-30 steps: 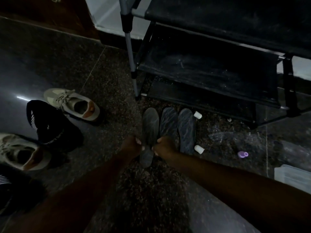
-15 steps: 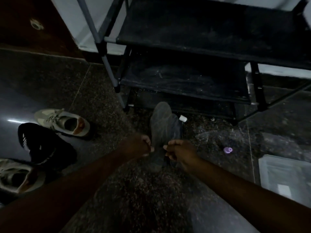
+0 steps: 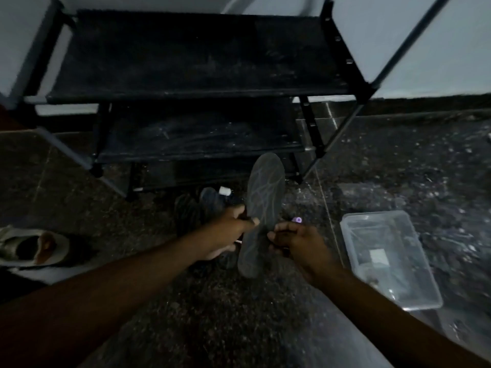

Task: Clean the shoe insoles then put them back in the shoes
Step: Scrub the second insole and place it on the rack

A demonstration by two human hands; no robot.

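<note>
Left hand (image 3: 228,235) and right hand (image 3: 297,243), fingers of each pinching opposite edges of one dark insole (image 3: 263,203) held above the floor, toe pointing away; two further insoles (image 3: 187,212) on floor behind left hand; black shoe rack (image 3: 191,75) beyond.

Bin (image 3: 377,215) rt of insole (image 3: 263,197), rack (image 3: 186,62) behind

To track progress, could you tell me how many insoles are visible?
3: the held insole between left hand and right hand; two floor insoles beyond the left hand; others may be hidden.
</note>
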